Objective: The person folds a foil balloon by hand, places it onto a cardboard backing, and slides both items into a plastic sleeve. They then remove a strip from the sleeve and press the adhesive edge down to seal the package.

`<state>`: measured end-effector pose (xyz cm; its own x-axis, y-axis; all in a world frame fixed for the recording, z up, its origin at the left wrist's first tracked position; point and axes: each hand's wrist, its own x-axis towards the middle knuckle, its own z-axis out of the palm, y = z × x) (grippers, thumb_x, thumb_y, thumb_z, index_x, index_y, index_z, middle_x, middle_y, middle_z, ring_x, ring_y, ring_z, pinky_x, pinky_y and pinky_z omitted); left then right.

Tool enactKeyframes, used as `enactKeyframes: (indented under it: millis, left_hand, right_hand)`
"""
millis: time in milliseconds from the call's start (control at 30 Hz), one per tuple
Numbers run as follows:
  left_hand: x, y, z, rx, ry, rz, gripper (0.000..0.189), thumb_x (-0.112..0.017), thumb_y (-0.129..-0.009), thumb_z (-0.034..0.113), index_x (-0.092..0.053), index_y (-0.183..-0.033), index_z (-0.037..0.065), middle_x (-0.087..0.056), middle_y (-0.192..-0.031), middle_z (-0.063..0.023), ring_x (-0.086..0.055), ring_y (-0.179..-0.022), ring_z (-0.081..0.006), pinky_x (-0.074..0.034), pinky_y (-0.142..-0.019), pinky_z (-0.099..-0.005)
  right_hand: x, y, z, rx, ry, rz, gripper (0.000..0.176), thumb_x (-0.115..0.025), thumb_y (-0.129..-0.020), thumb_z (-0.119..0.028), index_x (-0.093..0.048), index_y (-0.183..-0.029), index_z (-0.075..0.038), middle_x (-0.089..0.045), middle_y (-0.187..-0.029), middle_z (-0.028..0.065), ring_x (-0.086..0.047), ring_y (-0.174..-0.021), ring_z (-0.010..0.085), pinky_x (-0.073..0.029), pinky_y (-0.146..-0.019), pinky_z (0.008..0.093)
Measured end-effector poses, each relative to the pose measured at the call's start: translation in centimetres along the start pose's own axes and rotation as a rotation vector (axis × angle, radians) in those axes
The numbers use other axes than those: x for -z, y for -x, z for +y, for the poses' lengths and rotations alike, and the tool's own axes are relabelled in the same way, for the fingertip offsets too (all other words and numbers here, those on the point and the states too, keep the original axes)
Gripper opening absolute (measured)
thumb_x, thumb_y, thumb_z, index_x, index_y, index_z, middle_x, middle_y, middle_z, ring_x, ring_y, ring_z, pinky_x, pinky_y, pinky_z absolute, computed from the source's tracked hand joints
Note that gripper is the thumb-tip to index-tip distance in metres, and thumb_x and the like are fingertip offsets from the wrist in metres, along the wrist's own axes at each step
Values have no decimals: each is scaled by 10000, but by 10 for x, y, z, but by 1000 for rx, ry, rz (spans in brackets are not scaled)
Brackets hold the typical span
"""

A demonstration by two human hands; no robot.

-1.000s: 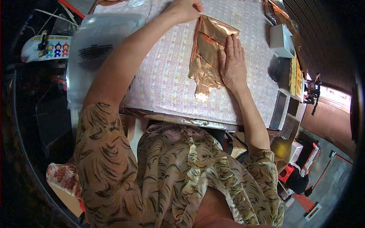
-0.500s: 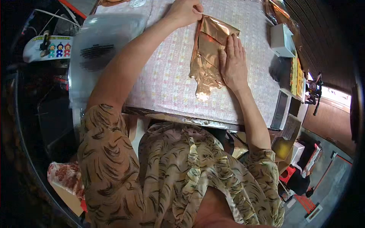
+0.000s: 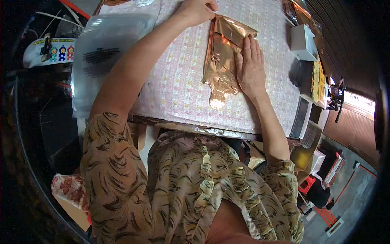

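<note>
On the worktop (image 3: 174, 85), upper centre, gold foil (image 3: 221, 53) spans from my pinching left hand (image 3: 213, 11) to my flat right hand (image 3: 251, 69).

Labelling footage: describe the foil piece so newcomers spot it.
Find the pale checked cloth. On it, between the left hand and right hand, lies the foil piece. Unlike the clear plastic sheets, it's shiny copper with a lobed near end.

Foil sheet (image 3: 224, 53) glossy, creased; table cover (image 3: 178, 77) matt cloth.
</note>
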<state>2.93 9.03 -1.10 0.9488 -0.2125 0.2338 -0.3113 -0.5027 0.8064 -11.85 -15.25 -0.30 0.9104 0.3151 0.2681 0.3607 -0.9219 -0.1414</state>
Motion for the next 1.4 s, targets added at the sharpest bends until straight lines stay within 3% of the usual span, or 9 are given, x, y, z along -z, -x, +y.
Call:
enactKeyframes:
  millis: [67,267,400,567,900,967,1167,1300,1400]
  left_hand:
    - [-1,-8,-12,186,32,-197,298,-782,-806,182,-742,-1090,101,-770,-1048,-146,-734,-1012,-221,-561,-893,-367]
    - [16,0,-24,68,401,-280,293,-696,-965,155,-719,-1254,110,-751,-1201,-62,-687,-1071,-92,-539,-912,-257]
    - [22,6,4,-239,-2,-178,386,-574,-1066,255,-612,-1435,147,-636,-1438,-58,-595,-1301,-147,-465,-1090,-370]
    - [-2,21,28,-521,-568,-388,548,-327,-1121,452,-300,-1639,275,-289,-1701,31,-210,-1582,-178,-63,-1274,-563]
    - [3,23,27,-604,-750,-419,591,-365,-1110,483,-269,-1650,261,-279,-1706,-3,-243,-1574,-213,-133,-1281,-513]
    - [10,8,20,-366,35,-394,552,-418,-1113,404,-344,-1624,208,-387,-1653,-86,-366,-1519,-243,-277,-1243,-425]
    - [28,0,-6,-216,-13,-279,454,-481,-1102,259,-479,-1527,99,-576,-1491,-140,-543,-1383,-259,-409,-1145,-335]
    - [4,-5,-11,-286,-12,-292,453,-468,-1109,309,-496,-1526,133,-529,-1550,-87,-453,-1464,-232,-334,-1203,-370]
    - [-6,-2,21,-480,-608,-124,524,-451,-1102,403,-429,-1579,188,-415,-1640,-1,-317,-1543,-211,-208,-1270,-439]
  right_hand:
    - [1,0,-1,-7,1,-9,643,-433,-1093,-350,-290,-1584,40,-317,-1642,237,-279,-1537,384,-221,-1265,491]
    - [1,1,-2,-16,-17,0,630,-442,-1099,-325,-278,-1594,29,-319,-1641,241,-292,-1530,400,-238,-1256,500]
    - [1,1,-2,-26,-17,-9,634,-416,-1099,-361,-319,-1567,55,-311,-1643,242,-278,-1540,378,-211,-1272,488]
    - [2,1,-2,-15,-15,13,628,-446,-1095,-321,-288,-1584,40,-329,-1634,243,-298,-1529,391,-241,-1256,499]
    - [1,2,-2,-15,-56,40,608,-458,-1089,-318,-324,-1579,16,-323,-1636,245,-308,-1521,401,-245,-1254,500]
    - [1,4,-3,-10,-38,35,605,-457,-1089,-319,-325,-1583,4,-320,-1638,244,-306,-1522,402,-243,-1254,499]
    - [4,2,-3,-6,-38,25,595,-455,-1090,-317,-325,-1593,-25,-308,-1648,235,-304,-1523,402,-239,-1255,500]
    - [3,2,-3,-3,-33,18,595,-452,-1091,-316,-326,-1592,-22,-300,-1651,238,-304,-1523,403,-240,-1254,501]
    - [4,2,-4,-4,-43,17,594,-450,-1091,-315,-330,-1587,-11,-299,-1650,242,-301,-1523,408,-237,-1254,503]
